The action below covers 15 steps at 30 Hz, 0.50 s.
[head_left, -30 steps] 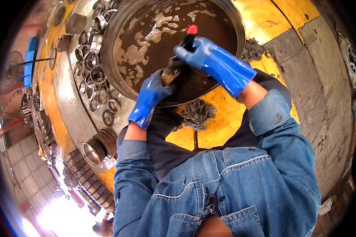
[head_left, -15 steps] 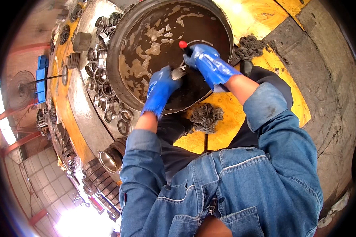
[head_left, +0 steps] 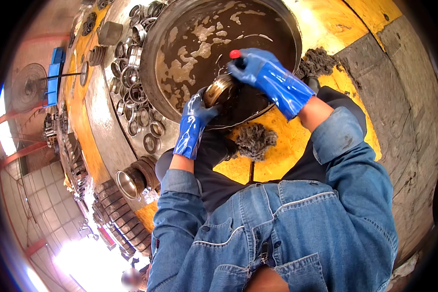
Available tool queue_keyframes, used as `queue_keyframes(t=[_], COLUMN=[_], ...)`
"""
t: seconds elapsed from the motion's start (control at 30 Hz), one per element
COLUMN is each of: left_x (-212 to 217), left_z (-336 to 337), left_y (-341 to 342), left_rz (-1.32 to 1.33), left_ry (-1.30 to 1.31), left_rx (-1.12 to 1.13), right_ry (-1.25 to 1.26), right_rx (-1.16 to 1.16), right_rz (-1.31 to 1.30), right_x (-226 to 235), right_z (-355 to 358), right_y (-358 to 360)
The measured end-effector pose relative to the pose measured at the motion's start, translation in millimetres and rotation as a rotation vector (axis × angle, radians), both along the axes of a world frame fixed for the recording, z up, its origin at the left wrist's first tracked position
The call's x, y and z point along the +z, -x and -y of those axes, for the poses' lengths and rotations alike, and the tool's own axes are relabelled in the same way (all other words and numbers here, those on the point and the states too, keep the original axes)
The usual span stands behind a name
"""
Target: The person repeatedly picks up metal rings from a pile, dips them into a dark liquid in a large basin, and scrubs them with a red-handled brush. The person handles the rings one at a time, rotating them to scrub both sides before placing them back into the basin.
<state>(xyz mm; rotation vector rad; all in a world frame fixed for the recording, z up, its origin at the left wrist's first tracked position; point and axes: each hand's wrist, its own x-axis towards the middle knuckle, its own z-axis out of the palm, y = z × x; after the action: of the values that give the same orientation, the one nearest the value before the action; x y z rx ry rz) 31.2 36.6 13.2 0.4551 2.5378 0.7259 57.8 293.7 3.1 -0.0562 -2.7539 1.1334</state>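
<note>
A shiny metal ring [head_left: 218, 91] is gripped by my left hand [head_left: 193, 117], in a blue rubber glove, its fingers closed round the ring's near side. The ring is tilted above the dark liquid of a big round basin [head_left: 150, 73]. My right hand [head_left: 258, 70], gloved the same way, is closed on a black-handled tool with a red end [head_left: 235, 54]. The tool's working end is hidden behind the hand and the ring, so its kind does not show. Patches of pale foam [head_left: 204, 31] float on the liquid.
Many metal rings [head_left: 136, 92] crowd the bench left of the basin. Larger rings [head_left: 127, 184] lie closer to me. Dark fibrous wads [head_left: 256, 141] sit on the yellow surface between my legs and by the basin's right side. A fan [head_left: 29, 87] stands far left.
The ring, edge-on and partly covered before, is now raised and turned so its broad band shows. My right hand has shifted slightly right with the tool. The whole view has shifted a little.
</note>
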Motion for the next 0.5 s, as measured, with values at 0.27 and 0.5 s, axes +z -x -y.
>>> queue_keyframes(t=[0.27, 0.5], left_x=[-57.9, -22.1], left_z=[46.4, 17.1], left_y=[24.9, 17.8], left_rz=[0.035, 0.051], left_ry=[-0.019, 0.09], left_rx=[-0.045, -0.033], right_ry=[0.3, 0.055], right_rx=[0.522, 0.237], right_rz=[-0.209, -0.117], right_x=[39.9, 10.9], right_z=[50.8, 6.2], right_y=[-3.9, 2.7])
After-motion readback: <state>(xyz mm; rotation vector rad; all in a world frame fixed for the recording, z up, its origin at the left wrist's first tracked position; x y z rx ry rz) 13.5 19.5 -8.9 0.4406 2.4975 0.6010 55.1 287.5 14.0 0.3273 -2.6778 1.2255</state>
